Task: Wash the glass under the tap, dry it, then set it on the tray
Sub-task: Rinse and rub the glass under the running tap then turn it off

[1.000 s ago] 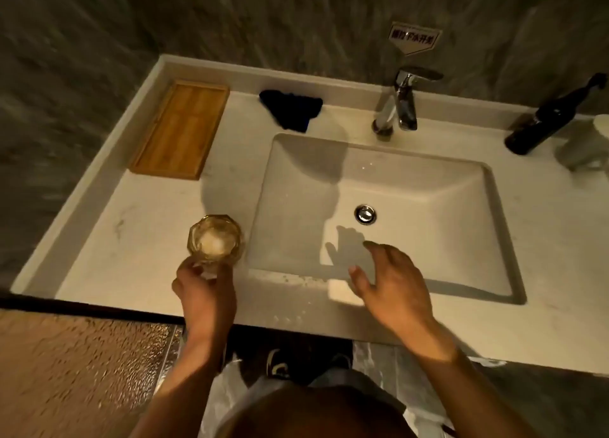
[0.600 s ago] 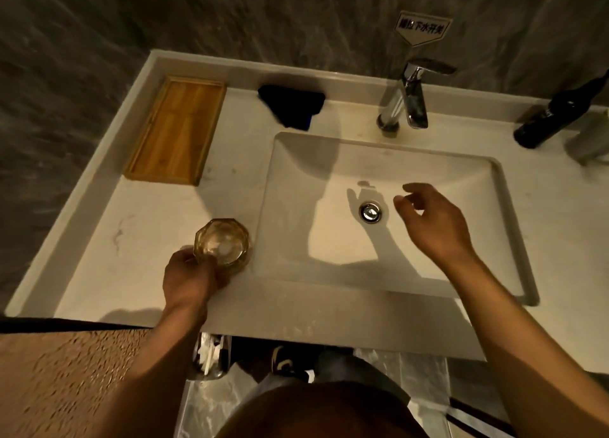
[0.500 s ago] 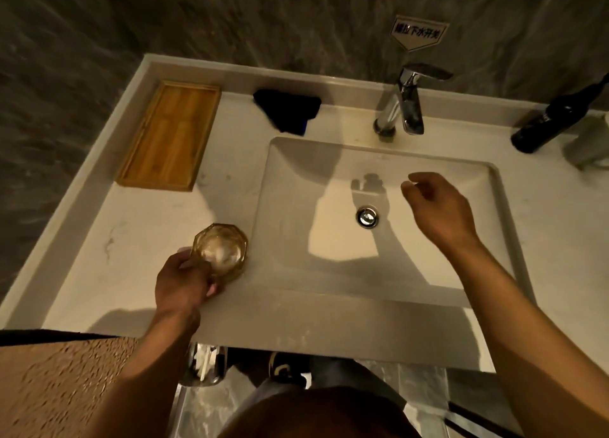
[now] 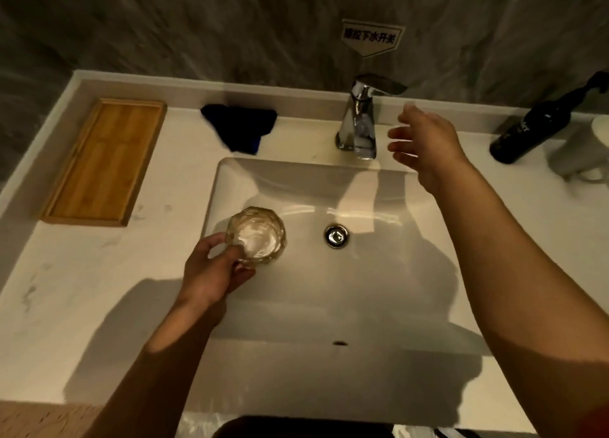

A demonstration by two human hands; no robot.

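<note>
Single head-worn wide-angle view, looking steeply down from close above the sink (image 4: 412,305); the wall-side tap (image 4: 359,121) lies at frame top, table (image 4: 66,289) front edge below.

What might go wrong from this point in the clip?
1. The left hand holds the faceted glass by one side only, above the hard basin; wet, it might slip and chip.
2. The right hand is open beside the tap, apart from it; a sudden strong flow could splash the counter.
</note>
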